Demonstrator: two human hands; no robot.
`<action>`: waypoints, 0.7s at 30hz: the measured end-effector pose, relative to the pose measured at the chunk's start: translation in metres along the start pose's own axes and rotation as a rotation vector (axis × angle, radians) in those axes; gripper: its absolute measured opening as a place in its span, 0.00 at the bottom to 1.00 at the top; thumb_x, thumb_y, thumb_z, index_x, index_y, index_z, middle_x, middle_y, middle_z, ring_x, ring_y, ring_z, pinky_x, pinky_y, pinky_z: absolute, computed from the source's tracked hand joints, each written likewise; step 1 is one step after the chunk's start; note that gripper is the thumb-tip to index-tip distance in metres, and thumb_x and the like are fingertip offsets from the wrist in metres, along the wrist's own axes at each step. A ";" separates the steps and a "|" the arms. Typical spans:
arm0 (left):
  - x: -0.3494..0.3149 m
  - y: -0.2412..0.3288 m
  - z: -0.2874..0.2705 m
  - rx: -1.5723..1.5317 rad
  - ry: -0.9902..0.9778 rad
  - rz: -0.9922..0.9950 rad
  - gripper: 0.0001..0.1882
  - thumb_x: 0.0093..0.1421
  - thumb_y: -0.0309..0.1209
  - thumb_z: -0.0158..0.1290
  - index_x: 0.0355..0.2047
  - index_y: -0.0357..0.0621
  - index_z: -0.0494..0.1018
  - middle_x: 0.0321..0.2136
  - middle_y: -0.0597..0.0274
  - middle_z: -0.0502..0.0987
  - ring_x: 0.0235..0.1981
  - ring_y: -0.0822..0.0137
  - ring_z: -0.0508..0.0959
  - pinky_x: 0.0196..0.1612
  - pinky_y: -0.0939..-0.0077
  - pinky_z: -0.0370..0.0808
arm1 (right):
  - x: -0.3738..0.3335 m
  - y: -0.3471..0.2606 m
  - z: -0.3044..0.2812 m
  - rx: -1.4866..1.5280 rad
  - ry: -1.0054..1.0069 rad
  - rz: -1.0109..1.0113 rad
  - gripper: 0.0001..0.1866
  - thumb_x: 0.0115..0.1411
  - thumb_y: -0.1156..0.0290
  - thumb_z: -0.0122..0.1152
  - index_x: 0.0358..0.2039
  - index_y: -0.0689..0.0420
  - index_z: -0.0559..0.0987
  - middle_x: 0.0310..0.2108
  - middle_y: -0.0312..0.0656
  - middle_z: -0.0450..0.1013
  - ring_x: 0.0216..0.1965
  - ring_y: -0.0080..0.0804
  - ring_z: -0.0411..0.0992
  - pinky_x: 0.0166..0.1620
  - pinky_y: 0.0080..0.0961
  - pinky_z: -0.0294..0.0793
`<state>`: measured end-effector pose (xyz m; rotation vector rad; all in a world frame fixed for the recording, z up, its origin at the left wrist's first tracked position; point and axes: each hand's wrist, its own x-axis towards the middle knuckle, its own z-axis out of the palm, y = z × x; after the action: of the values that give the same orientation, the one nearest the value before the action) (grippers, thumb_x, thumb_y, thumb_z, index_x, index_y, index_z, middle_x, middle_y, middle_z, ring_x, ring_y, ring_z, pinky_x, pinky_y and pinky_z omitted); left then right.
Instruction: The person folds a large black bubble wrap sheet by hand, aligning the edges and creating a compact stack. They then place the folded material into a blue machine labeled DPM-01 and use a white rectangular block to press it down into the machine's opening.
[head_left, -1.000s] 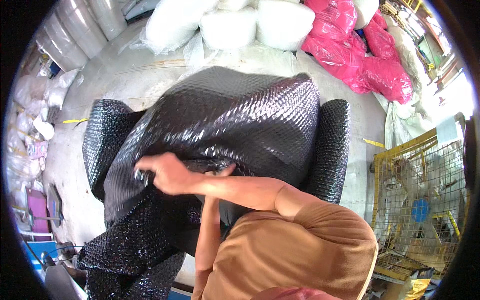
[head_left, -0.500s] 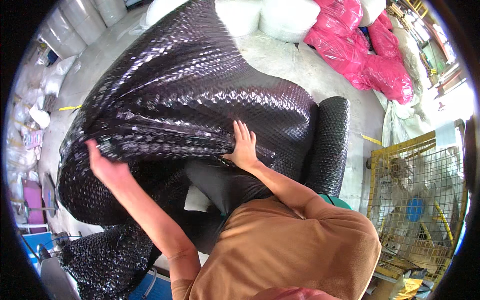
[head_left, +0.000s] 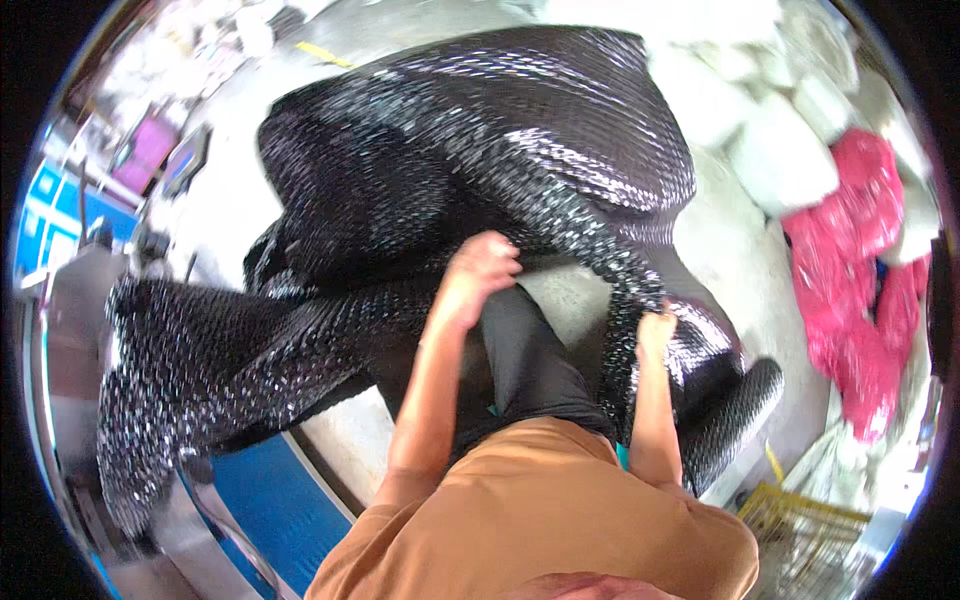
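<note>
A large sheet of shiny black bubble wrap (head_left: 400,190) spreads in loose folds in front of me and around my legs. My right hand (head_left: 657,330) is closed around a gathered fold of it, at the right of my legs. Over my knee, my left hand (head_left: 485,268) hovers with loosely curled, slightly parted fingers and nothing visible in them; it is close to the sheet's near edge. Another stretch of the wrap drapes down at the left. The roll (head_left: 735,415) of black bubble wrap lies at the right, partly behind my right forearm.
At the left stand a blue panel (head_left: 270,510) and grey metal machinery (head_left: 80,350). Pink plastic bundles (head_left: 850,300) and white rolls (head_left: 785,155) lie at the right. A yellow wire cage (head_left: 800,525) stands at the lower right, on the concrete floor.
The view has swung left. My right hand, flat on the sheet before, now grips a gathered fold. My left hand has moved from the sheet's left side to over my knee.
</note>
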<state>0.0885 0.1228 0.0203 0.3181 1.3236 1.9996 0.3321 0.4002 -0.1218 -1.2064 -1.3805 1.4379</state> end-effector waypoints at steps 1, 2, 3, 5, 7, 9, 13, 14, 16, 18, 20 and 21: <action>-0.006 -0.030 0.009 0.152 0.031 -0.071 0.21 0.68 0.40 0.59 0.56 0.42 0.73 0.47 0.58 0.81 0.45 0.64 0.82 0.50 0.65 0.80 | 0.019 0.006 -0.002 -0.050 -0.017 -0.046 0.25 0.54 0.88 0.47 0.52 0.64 0.79 0.34 0.37 0.78 0.28 0.22 0.71 0.34 0.23 0.73; -0.013 -0.071 0.019 0.242 0.004 -0.074 0.27 0.67 0.42 0.60 0.61 0.42 0.71 0.50 0.59 0.80 0.47 0.66 0.81 0.52 0.65 0.78 | 0.019 -0.040 0.006 0.014 -0.083 -0.164 0.21 0.55 0.85 0.49 0.49 0.65 0.80 0.34 0.36 0.78 0.29 0.23 0.71 0.37 0.24 0.73; -0.016 -0.100 0.033 0.201 -0.095 -0.136 0.30 0.67 0.44 0.61 0.63 0.42 0.68 0.52 0.60 0.79 0.49 0.67 0.79 0.53 0.65 0.77 | 0.034 -0.055 0.002 -0.108 -0.024 -0.229 0.20 0.55 0.84 0.50 0.48 0.66 0.80 0.34 0.37 0.79 0.31 0.24 0.72 0.39 0.24 0.73; -0.034 -0.121 0.045 0.189 -0.188 -0.307 0.29 0.67 0.43 0.61 0.63 0.45 0.69 0.52 0.61 0.78 0.51 0.66 0.78 0.52 0.67 0.76 | 0.036 -0.085 0.017 -0.215 0.003 -0.273 0.18 0.56 0.81 0.51 0.46 0.67 0.81 0.35 0.41 0.80 0.34 0.26 0.74 0.42 0.25 0.73; -0.029 -0.134 0.055 0.236 -0.300 -0.317 0.33 0.65 0.45 0.63 0.65 0.45 0.66 0.55 0.58 0.76 0.53 0.65 0.76 0.53 0.67 0.75 | 0.033 -0.133 0.039 -0.180 -0.059 -0.385 0.18 0.56 0.79 0.51 0.45 0.66 0.82 0.35 0.43 0.81 0.34 0.26 0.74 0.42 0.25 0.73; -0.010 -0.130 0.056 0.295 -0.342 -0.275 0.39 0.62 0.46 0.65 0.67 0.42 0.64 0.59 0.54 0.74 0.54 0.63 0.75 0.55 0.65 0.75 | 0.051 -0.144 0.075 -0.040 -0.134 -0.457 0.19 0.55 0.82 0.49 0.44 0.66 0.82 0.35 0.40 0.81 0.33 0.25 0.74 0.40 0.24 0.72; -0.001 -0.114 0.062 0.327 -0.331 -0.135 0.50 0.56 0.47 0.70 0.71 0.38 0.58 0.65 0.46 0.68 0.58 0.59 0.74 0.60 0.63 0.73 | 0.005 -0.203 0.147 -0.045 -0.335 -0.495 0.24 0.55 0.86 0.44 0.49 0.67 0.81 0.42 0.43 0.81 0.40 0.29 0.77 0.49 0.24 0.74; -0.002 -0.109 0.062 0.319 -0.322 -0.099 0.53 0.54 0.46 0.72 0.72 0.37 0.56 0.66 0.45 0.67 0.59 0.58 0.73 0.61 0.63 0.72 | -0.007 -0.212 0.166 0.024 -0.366 -0.569 0.23 0.56 0.87 0.45 0.50 0.66 0.81 0.43 0.41 0.81 0.41 0.29 0.77 0.51 0.22 0.73; -0.006 -0.102 0.064 0.364 -0.290 -0.036 0.64 0.49 0.45 0.75 0.75 0.35 0.46 0.72 0.40 0.56 0.68 0.49 0.64 0.67 0.60 0.66 | -0.029 -0.224 0.198 0.158 -0.518 -0.500 0.23 0.56 0.88 0.45 0.49 0.66 0.81 0.43 0.40 0.80 0.42 0.27 0.76 0.51 0.22 0.72; -0.011 -0.101 0.065 0.437 -0.177 0.083 0.67 0.48 0.44 0.75 0.76 0.34 0.41 0.74 0.38 0.50 0.73 0.47 0.58 0.71 0.59 0.61 | -0.069 -0.242 0.228 0.148 -0.583 -0.583 0.18 0.57 0.87 0.49 0.46 0.67 0.80 0.39 0.37 0.80 0.39 0.24 0.75 0.49 0.21 0.72; -0.004 -0.100 0.062 0.482 -0.114 0.187 0.69 0.48 0.41 0.75 0.76 0.35 0.36 0.75 0.37 0.45 0.76 0.48 0.49 0.74 0.60 0.54 | -0.089 -0.245 0.251 0.138 -0.672 -0.690 0.16 0.58 0.85 0.51 0.45 0.65 0.81 0.37 0.38 0.81 0.38 0.24 0.74 0.48 0.23 0.73; 0.002 -0.106 0.057 0.492 -0.057 0.299 0.69 0.49 0.41 0.74 0.76 0.35 0.36 0.75 0.37 0.45 0.76 0.49 0.48 0.75 0.61 0.53 | -0.108 -0.252 0.259 0.126 -0.734 -0.728 0.15 0.57 0.84 0.52 0.44 0.65 0.81 0.36 0.40 0.81 0.37 0.24 0.74 0.47 0.24 0.74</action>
<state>0.1636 0.1885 -0.0479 0.8371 1.8079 1.8518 0.0892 0.2574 0.1285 -0.0012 -1.8969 1.4169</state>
